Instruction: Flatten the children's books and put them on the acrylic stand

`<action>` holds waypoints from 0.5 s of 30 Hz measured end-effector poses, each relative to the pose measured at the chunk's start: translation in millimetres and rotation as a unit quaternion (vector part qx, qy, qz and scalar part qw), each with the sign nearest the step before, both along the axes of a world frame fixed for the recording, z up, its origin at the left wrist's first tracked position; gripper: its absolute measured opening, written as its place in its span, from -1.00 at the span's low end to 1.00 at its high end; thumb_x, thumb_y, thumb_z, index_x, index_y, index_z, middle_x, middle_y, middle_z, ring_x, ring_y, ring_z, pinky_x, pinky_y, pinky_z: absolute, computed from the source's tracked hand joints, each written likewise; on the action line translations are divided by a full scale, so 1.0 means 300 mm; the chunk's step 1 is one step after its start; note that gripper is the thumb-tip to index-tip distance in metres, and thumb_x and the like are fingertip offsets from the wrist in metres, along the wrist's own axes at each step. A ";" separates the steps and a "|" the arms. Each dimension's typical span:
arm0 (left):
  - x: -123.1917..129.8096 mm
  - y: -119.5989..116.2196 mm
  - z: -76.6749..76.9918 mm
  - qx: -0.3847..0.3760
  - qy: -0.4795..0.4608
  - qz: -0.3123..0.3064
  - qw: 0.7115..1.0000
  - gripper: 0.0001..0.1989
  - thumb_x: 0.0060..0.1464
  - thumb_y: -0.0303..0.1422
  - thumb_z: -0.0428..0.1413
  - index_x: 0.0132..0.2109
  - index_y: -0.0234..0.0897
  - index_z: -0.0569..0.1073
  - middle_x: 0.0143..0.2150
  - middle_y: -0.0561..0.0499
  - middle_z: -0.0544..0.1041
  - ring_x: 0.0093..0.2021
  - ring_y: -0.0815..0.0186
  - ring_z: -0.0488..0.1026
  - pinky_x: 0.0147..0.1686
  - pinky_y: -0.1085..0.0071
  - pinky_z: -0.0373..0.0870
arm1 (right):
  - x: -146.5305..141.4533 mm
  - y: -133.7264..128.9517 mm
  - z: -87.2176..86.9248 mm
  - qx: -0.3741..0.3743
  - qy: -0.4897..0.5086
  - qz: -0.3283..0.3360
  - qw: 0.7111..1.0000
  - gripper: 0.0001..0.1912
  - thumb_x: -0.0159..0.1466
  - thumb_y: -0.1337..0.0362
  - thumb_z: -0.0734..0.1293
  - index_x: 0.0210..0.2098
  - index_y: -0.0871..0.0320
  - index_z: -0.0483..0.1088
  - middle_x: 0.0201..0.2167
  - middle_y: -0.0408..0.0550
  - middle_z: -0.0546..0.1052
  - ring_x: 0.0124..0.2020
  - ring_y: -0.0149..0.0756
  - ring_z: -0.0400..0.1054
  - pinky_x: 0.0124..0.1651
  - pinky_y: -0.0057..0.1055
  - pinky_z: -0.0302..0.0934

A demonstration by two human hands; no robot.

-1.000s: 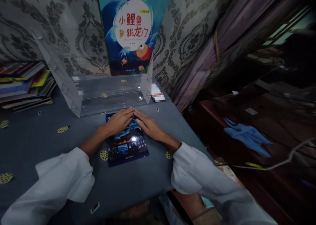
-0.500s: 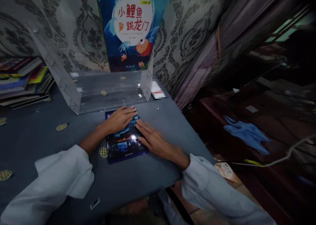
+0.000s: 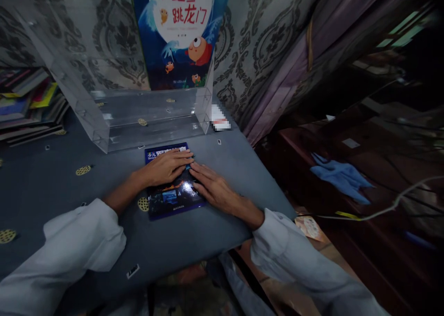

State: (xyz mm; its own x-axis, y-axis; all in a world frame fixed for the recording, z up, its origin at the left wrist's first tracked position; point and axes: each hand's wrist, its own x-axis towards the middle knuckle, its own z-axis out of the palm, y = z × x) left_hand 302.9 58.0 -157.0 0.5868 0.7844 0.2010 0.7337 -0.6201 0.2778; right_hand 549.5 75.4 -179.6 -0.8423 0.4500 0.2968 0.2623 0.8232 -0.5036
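Observation:
A dark blue book (image 3: 169, 197) with a glossy cover lies flat on the grey tabletop (image 3: 194, 242). Across the upper part of its cover rests my left hand (image 3: 168, 167), its fingers stretched out to the right. My right hand (image 3: 217, 189) lies along the book's right side, fingers extended over the cover. The fingertips of both hands come close together near the book's upper right. Part of the cover's title and picture is hidden under the hands.
Behind the book stands a clear acrylic rack (image 3: 152, 133) holding an upright picture book (image 3: 180, 62). A pile of books (image 3: 27, 106) is at the left. Right of the table, a blue cloth (image 3: 342, 177) lies on dark red furniture (image 3: 298, 142), near a pale cable (image 3: 395, 205).
The left hand has slid slightly down the cover, uncovering the title along the top. The right hand stays at the right side. The whole view has shifted slightly.

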 end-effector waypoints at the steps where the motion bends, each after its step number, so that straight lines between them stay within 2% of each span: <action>1: 0.002 -0.005 0.001 0.000 -0.005 -0.001 1.000 -0.59 0.39 -0.35 -0.12 0.26 -0.30 0.42 0.32 -0.13 0.41 0.36 0.24 0.30 0.36 0.13 0.19 | 0.001 -0.001 -0.001 -0.002 0.004 -0.003 1.000 -0.50 0.51 0.13 0.11 0.36 0.17 0.24 0.36 0.18 0.30 0.41 -0.09 0.14 0.43 0.09 0.10; 6: 0.007 -0.012 -0.002 -0.003 -0.005 0.010 1.000 -0.60 0.39 -0.36 -0.11 0.25 -0.30 0.42 0.34 -0.13 0.40 0.37 0.23 0.28 0.37 0.10 0.18 | 0.017 -0.024 0.006 -0.005 0.009 -0.003 1.000 -0.51 0.49 0.15 0.15 0.35 0.15 0.25 0.35 0.13 0.32 0.39 -0.10 0.17 0.43 0.05 0.11; 11: 0.012 -0.015 0.001 0.001 0.006 0.013 1.000 -0.59 0.38 -0.37 -0.12 0.25 -0.31 0.43 0.34 -0.14 0.39 0.38 0.20 0.27 0.35 0.10 0.20 | 0.062 -0.080 0.028 0.015 -0.018 0.004 1.000 -0.52 0.51 0.19 0.12 0.31 0.29 0.30 0.34 0.25 0.31 0.40 -0.09 0.17 0.43 -0.02 0.11; 15: 0.012 -0.014 0.003 0.005 0.013 0.015 1.000 -0.59 0.38 -0.38 -0.12 0.24 -0.30 0.43 0.34 -0.13 0.39 0.37 0.21 0.29 0.34 0.10 0.21 | 0.098 -0.124 0.021 0.023 -0.016 0.005 1.000 -0.51 0.50 0.17 0.15 0.34 0.21 0.25 0.36 0.20 0.30 0.39 -0.10 0.19 0.41 0.01 0.14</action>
